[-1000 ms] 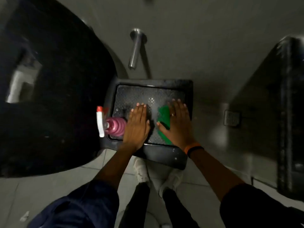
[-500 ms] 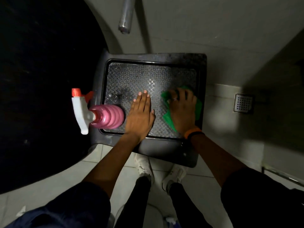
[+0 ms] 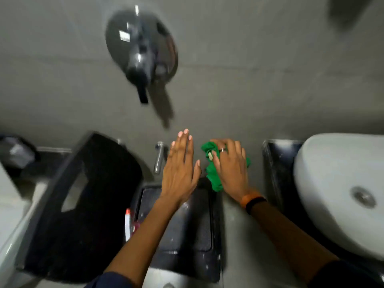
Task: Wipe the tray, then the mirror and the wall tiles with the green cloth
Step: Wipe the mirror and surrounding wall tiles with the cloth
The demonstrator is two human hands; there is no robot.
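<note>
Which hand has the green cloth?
The right hand, the one with the ring and orange wristband, presses the green cloth under its fingers. The left hand is flat, open and empty.

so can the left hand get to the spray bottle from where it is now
Probably yes. The left hand is open, flat and empty, raised above the tray. The spray bottle stands at the tray's left edge, below that forearm. Nothing seems to block pulling back down to it, though blur hides most of the bottle.
</note>
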